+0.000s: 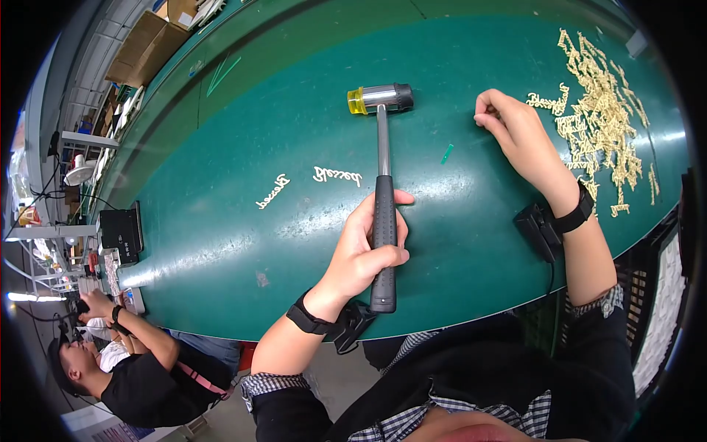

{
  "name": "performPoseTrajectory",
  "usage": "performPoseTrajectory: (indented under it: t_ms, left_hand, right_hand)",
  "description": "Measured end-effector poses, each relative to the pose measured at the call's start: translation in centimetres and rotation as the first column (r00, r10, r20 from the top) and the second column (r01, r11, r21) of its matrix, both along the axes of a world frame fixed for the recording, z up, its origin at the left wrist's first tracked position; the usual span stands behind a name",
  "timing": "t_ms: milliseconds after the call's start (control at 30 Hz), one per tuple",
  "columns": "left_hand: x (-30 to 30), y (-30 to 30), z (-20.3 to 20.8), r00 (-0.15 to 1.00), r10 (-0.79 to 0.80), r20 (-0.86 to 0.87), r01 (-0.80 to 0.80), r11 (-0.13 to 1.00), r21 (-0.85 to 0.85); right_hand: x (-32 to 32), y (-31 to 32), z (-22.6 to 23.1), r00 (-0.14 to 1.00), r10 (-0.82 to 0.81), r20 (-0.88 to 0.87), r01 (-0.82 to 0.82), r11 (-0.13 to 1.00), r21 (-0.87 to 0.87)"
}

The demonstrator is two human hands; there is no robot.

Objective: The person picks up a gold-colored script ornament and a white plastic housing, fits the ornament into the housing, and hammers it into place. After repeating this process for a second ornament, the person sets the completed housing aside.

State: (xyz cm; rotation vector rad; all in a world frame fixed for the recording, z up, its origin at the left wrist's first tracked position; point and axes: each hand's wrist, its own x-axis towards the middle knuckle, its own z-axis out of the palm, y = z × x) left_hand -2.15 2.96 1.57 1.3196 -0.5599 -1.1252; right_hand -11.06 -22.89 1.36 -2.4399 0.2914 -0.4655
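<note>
Clamping the mallet (384,191), left fingers (384,256) aim its shaft (383,144) head-outward; right fingertips (482,116) meet.

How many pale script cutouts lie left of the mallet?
2. The slanted cutout lies farther left; the straighter cutout lies between it and the mallet, which the left hand grips. That hand covers some table, so one beneath can't be ruled out.

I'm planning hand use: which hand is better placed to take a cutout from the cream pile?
Probably the right hand: it is beside the pile of cream cutouts and shows nothing held. The left hand grips the mallet and is farther from the pile.
</note>
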Motion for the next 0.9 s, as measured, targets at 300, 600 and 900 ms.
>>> performPoseTrajectory:
  t_ms: [300, 600, 900]
  left_hand:
    - [0.0, 0.0, -0.2, 1.000, 0.007, -0.017, -0.007, 1.000, 0.002]
    - [0.3, 0.2, 0.2, 1.000, -0.005, 0.004, 0.005, 1.000, 0.007]
    - [0.0, -0.1, 0.0, 1.000, 0.003, -0.026, -0.003, 1.000, -0.001]
  right_hand:
    - [-1.1, -1.5, 2.0, 0.979, 0.146, -0.141, -0.132, 0.986, 0.103]
    - [-1.1, -2.0, 1.3, 0.926, 0.310, -0.213, -0.319, 0.948, -0.008]
    - [-0.2, -1.3, 0.9, 0.972, 0.122, -0.201, -0.078, 0.974, 0.213]
